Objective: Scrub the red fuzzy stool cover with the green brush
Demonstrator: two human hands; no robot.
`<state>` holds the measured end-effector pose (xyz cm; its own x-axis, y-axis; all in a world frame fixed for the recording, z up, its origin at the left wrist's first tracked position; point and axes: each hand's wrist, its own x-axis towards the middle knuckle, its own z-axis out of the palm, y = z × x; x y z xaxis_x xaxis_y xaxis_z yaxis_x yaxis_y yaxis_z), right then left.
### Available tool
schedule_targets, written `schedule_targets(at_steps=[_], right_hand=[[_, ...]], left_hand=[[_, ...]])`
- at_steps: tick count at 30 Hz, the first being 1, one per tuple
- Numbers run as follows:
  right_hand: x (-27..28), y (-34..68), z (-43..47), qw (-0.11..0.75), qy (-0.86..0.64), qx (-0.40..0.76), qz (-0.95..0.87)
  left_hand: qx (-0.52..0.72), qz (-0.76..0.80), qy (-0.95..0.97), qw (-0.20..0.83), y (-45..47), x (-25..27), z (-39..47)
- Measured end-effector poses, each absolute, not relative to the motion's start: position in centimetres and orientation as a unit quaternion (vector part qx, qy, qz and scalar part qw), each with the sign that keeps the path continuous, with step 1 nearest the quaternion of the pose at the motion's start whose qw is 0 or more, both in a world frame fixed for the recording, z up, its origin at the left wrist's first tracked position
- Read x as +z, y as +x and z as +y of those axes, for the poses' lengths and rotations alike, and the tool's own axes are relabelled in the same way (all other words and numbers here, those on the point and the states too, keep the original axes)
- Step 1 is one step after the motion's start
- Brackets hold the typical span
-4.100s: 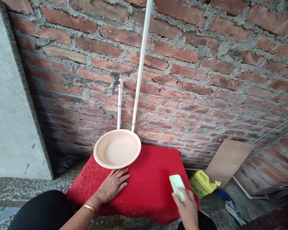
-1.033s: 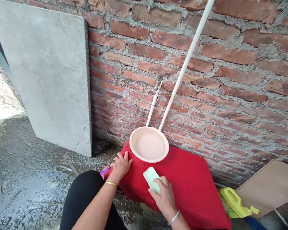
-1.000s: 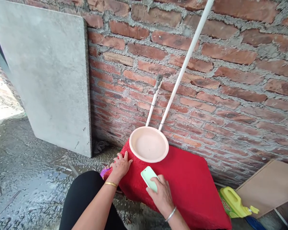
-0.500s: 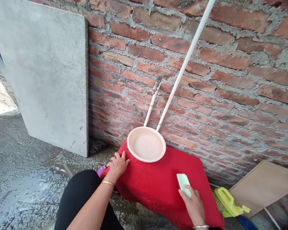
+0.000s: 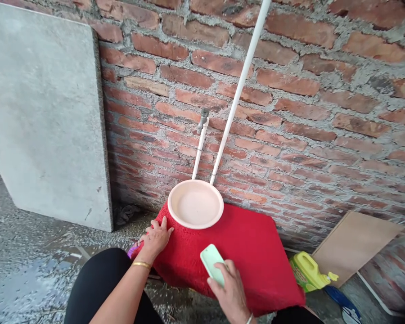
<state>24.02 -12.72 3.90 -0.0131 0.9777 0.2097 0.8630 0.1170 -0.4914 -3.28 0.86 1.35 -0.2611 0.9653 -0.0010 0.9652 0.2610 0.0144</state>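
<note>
A red cloth covers a low, flat surface against the wall. My left hand lies on its left edge, fingers spread, just beside a pale pink basin. In my right hand is a pale green scrubbing brush with a small hole near its far end. The fingers grip its near end, and its flat back faces up; the underside is hidden. The brush is over the front middle part of the cloth. The basin stands upright at the back left and holds no visible object.
A brick wall runs behind, with a white pipe and a grey tap. At left leans a grey slab above wet ground. On the right are a yellow detergent jug, a brown board and a blue slipper.
My right hand has moved left across the cloth with the brush, which is now tilted differently. The view has shifted slightly to the right. My left hand stays on the cloth edge.
</note>
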Motion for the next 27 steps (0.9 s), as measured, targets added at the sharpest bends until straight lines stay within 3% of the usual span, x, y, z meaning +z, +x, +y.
schedule_targets(at_steps=[5, 10, 13, 17, 22, 27], right_hand=[[3.2, 26.2, -13.2, 0.195, -0.678, 0.072, -0.705], [2.7, 37.1, -15.1, 0.219, -0.771, 0.016, -0.598], [2.9, 40.5, -16.2, 0.245, -0.803, -0.006, -0.543], [2.7, 37.0, -16.7, 0.279, -0.765, 0.027, -0.580], [1.6, 30.2, -16.4, 0.238, -0.691, 0.053, -0.681], [1.3, 35.4, -17.8, 0.233, -0.728, 0.017, -0.645]], left_hand=[[-0.003, 0.799, 0.602, 0.012, -3.2, 1.1, 1.2], [0.011, 0.802, 0.597, -0.003, -3.2, 1.2, 0.9], [0.048, 0.766, 0.637, -0.064, -3.2, 1.5, 0.2], [0.101, 0.675, 0.721, -0.115, -1.6, 1.3, -0.9], [0.154, 0.556, 0.815, -0.050, 2.0, -0.4, -1.6], [0.181, 0.526, 0.830, -0.045, 3.6, -1.7, -1.7]])
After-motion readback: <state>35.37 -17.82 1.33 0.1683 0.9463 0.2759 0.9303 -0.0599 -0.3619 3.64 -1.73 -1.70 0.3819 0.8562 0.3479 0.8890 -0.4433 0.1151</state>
